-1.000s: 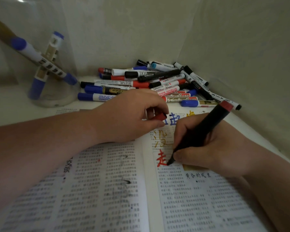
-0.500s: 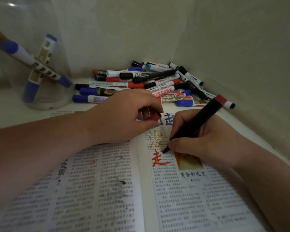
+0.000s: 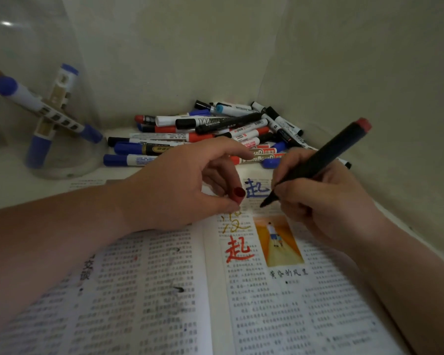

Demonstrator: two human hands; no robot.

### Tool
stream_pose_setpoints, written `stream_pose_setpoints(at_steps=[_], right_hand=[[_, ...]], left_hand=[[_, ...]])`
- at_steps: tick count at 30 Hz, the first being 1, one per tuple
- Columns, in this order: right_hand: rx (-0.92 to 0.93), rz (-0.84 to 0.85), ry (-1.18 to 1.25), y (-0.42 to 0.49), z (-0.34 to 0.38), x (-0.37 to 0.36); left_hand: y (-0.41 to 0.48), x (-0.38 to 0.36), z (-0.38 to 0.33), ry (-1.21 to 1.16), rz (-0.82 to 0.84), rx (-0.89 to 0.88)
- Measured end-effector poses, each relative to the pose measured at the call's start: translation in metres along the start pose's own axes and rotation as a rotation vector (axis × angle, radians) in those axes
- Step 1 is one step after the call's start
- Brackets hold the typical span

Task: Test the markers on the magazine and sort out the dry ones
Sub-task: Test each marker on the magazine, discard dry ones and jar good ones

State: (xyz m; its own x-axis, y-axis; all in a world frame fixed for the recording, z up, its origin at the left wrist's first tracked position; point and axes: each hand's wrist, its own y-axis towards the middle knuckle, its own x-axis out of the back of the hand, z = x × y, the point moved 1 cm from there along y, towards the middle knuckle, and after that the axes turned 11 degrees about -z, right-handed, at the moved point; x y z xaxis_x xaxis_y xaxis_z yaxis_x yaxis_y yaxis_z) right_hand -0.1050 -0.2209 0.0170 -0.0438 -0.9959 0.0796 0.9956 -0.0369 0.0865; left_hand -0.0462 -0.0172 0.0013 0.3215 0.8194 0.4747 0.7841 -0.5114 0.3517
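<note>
The magazine (image 3: 164, 290) lies open across the near edge of the table, both my forearms reaching over its pages. On the right-hand page a bold red character (image 3: 239, 251) reads clear and wet-looking, which I take as proof that this pen is not dry. Just beyond it, my left hand (image 3: 180, 185) pinches the red cap (image 3: 239, 194) between thumb and curled fingers, forefinger stretched out above, the cap's open mouth turned toward my other hand. My right hand (image 3: 326, 203) is closed round the barrel of the black marker (image 3: 318, 160) in a writing grip, wrist low over the page, the red-tipped tail slanting up and away to the right. The nib points at the cap from just beside it, over a blue character (image 3: 256, 189); whether it touches the paper I cannot tell.

The testing stroke looks finished, so recapping is the step in hand. It calls for lining the nib with the cap's mouth and pressing the two together, then setting this one with the good pens.

Behind my hands, the pile of markers (image 3: 210, 131) waits against the wall. Far left, a clear jar (image 3: 69, 165) holds a few blue-capped ones.
</note>
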Motion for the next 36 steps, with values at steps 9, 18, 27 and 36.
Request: stream_pose_setpoints(at_steps=[9,18,27,36], right_hand=[[0.214,-0.058,-0.055,0.000,-0.003,-0.009],[0.193,-0.079,-0.484,0.001,-0.007,-0.020],[0.325,-0.148,-0.365,-0.003,0.000,-0.016],[0.366,-0.194,-0.504,-0.006,-0.005,-0.025]], left_hand=[[-0.001,-0.002,-0.009,-0.058,0.110,0.061],[0.000,-0.004,-0.005,-0.070,0.087,0.082],[0.000,-0.004,-0.004,-0.072,0.105,0.096],[0.001,-0.005,0.000,-0.123,0.078,0.119]])
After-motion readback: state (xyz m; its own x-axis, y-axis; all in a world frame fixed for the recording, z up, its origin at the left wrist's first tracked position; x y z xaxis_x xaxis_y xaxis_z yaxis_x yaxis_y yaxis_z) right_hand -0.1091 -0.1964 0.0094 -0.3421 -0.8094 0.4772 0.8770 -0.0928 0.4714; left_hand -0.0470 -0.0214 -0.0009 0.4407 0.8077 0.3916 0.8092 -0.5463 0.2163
